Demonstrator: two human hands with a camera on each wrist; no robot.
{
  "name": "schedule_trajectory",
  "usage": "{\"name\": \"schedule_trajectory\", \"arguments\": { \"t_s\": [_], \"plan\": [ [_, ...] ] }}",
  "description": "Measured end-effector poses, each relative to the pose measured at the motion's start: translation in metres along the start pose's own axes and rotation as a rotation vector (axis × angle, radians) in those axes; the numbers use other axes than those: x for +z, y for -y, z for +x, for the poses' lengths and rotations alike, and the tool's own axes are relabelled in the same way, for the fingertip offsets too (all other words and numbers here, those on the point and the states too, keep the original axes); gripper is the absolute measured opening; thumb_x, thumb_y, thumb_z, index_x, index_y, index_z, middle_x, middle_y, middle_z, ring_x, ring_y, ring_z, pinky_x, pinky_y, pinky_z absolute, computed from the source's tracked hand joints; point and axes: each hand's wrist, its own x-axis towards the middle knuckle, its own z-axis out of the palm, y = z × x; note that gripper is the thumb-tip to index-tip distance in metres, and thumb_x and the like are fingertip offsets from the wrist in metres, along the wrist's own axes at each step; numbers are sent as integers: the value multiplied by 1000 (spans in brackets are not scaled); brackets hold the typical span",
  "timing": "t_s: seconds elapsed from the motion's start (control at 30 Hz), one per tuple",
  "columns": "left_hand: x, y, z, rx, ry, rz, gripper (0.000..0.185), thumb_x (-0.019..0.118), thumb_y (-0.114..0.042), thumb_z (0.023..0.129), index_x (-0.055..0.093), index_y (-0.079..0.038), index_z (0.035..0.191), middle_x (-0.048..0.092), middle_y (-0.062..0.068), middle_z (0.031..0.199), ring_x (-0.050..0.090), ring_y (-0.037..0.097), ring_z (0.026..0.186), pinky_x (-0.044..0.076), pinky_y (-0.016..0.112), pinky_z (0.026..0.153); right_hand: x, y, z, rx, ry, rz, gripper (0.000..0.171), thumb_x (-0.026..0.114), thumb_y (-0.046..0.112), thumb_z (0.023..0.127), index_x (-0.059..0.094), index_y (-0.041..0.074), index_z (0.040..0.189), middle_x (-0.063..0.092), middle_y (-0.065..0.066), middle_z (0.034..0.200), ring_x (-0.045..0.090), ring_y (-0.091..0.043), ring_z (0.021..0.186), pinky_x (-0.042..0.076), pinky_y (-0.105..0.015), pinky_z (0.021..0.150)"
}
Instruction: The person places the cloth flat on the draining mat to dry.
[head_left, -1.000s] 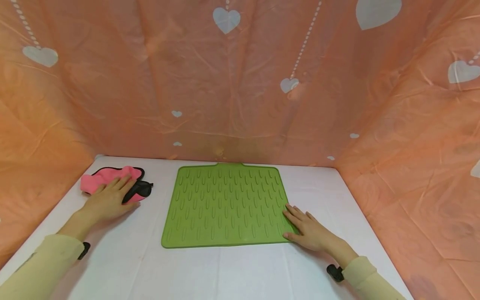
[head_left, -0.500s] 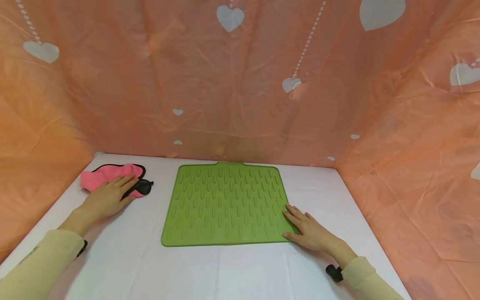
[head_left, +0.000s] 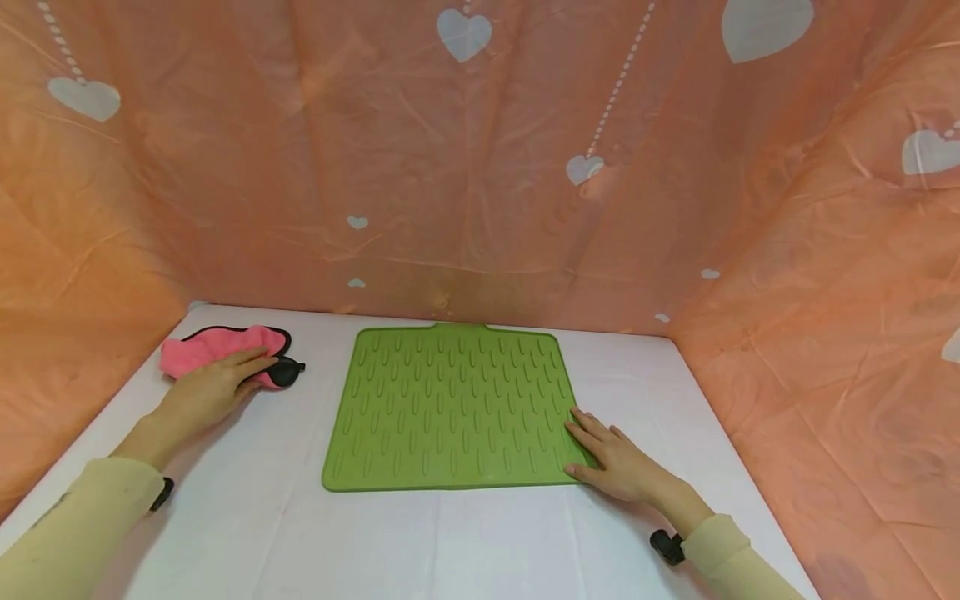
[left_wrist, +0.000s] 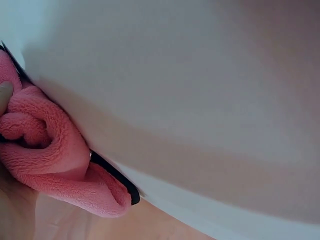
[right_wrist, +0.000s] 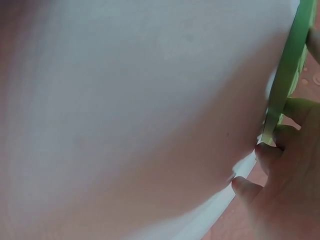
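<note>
On the left of the table in the head view lies a bunched pink plush cloth [head_left: 213, 348] with black edging and a black patch at its right end. My left hand [head_left: 198, 396] grips its near side, fingers over the top and thumb drawn in. The left wrist view shows the cloth [left_wrist: 55, 145] in rolled folds, with a fingertip on it at the left; most of the hand is outside that view. A flat green mat [head_left: 450, 408] with raised oval ridges lies mid-table. My right hand [head_left: 618, 462] rests spread over its near right edge.
A white-covered table [head_left: 375, 542] carries the mat and the cloth. Orange sheeting [head_left: 480, 233] with pale hearts rises at the back and along both sides. Black straps [head_left: 667, 546] sit on the wrists.
My left fingers and thumb have drawn together on the pink cloth, the thumb moving in from its spread position. My right hand stays on the mat. The head view has shifted slightly.
</note>
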Motion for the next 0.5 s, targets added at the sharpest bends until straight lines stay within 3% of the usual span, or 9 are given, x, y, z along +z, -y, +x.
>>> {"name": "schedule_trajectory", "arguments": {
  "t_s": [0.17,0.3,0.5],
  "plan": [
    [-1,1,0,15,-27,1,44,83,-3,82,73,-5,126,67,25,130,71,44,104,58,54,64,0,0,-1,1,5,4,77,58,50,104,38,-1,159,24,-20,170,26,-45,153,21,-70,118],
    [-5,-1,1,-24,-60,-45,45,85,-2,80,74,-4,124,68,23,129,72,42,97,56,49,59,0,0,-1,0,5,8,78,58,50,104,37,-1,159,23,-20,169,26,-45,153,21,-70,118],
    [-19,-6,5,-97,-96,-86,41,82,-1,84,73,0,124,73,20,119,71,39,99,55,53,77,0,1,-1,1,7,5,78,58,50,104,37,-1,159,23,-20,170,25,-46,153,20,-69,119]
  ]
}}
